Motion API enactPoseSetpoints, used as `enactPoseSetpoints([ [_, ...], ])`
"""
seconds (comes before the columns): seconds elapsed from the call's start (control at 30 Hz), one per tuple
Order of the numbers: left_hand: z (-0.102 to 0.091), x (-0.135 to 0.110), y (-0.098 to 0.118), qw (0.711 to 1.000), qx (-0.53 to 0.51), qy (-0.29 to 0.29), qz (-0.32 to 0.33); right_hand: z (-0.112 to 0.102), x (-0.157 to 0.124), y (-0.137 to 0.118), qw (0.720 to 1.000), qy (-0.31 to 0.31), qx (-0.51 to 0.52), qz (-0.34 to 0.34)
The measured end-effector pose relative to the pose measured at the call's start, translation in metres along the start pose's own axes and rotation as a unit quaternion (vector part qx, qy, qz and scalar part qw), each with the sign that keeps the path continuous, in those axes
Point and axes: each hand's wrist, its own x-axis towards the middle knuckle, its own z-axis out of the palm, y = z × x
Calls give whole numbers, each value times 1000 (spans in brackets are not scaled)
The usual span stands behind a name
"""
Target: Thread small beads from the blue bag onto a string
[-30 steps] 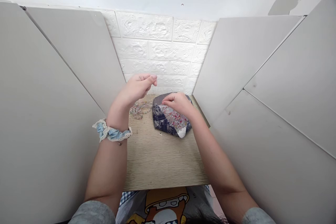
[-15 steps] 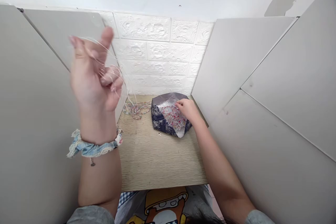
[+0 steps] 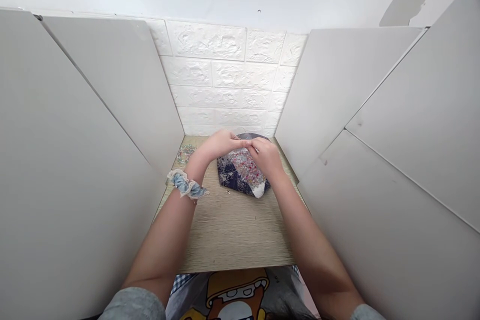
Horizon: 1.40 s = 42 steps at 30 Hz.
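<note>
Pale panels: two along the left of the frame (image 3: 75,160), three on the right (image 3: 405,185). One white brick-patterned wall (image 3: 228,74), upper centre. One tabletop (image 3: 240,240), wood-grained, centre to lower centre.

Two hands, right of centre: left hand (image 3: 219,145) and right hand (image 3: 267,157), fingertips meeting over the pouch. State of either grip: cannot tell; fingers overlap and hide whatever may be between.

One dark blue patterned pouch (image 3: 228,182), just right of centre; both hands block part of its upper side. In it, one heap of pink and clear beads (image 3: 247,167), too many to count. One tangle of beaded strands (image 3: 186,152), left of centre, near the left wrist; strand count unclear. One light-blue scrunchie (image 3: 184,185) around that wrist. One tiny loose piece (image 3: 228,192) just below the pouch, unidentifiable.
</note>
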Motion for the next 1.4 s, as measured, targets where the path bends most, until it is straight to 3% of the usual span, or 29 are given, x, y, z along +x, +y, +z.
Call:
enactPoseSetpoints([
  [0.2, 9, 7, -4, 999, 32, -14, -1, 3, -1, 3, 1000, -8, 2, 1],
  [0.37, -4, -7, 7, 985, -152, 29, 76, 4, -1, 4, 999, -40, -9, 27],
  [0.47, -20, -25, 16, 934, -311, 117, 128, 5, -2, 7, 996, -71, -15, 51],
  [0.67, -51, -65, 30, 756, -522, 274, 282, 10, -6, 17, 975, -167, -106, 98],
  [0.73, -56, -73, 33, 728, -538, 307, 294, 11, -7, 19, 971, -178, -117, 111],
  [0.8, -59, -77, 33, 723, -535, 327, 291, 10, -7, 19, 973, -162, -109, 119],
  [0.9, -63, -75, 28, 756, -526, 300, 250, 7, -6, 17, 982, -124, -79, 120],
  [1.0, -62, -65, 19, 836, -469, 245, 145, 4, -5, 14, 989, -89, -49, 111],
  [1.1, -54, -50, 10, 913, -336, 230, 30, 2, -4, 10, 994, -53, -31, 87],
  [1.2, -36, -30, 4, 968, -168, 183, 17, 1, -4, 5, 998, -31, -29, 53],
  [1.3, -13, -11, 2, 996, -35, 81, 12, 1, -3, 0, 998, -36, -35, 36],
  [1.4, 7, 3, 2, 999, 42, 23, -10, 2, -4, -2, 997, -46, -43, 41],
])
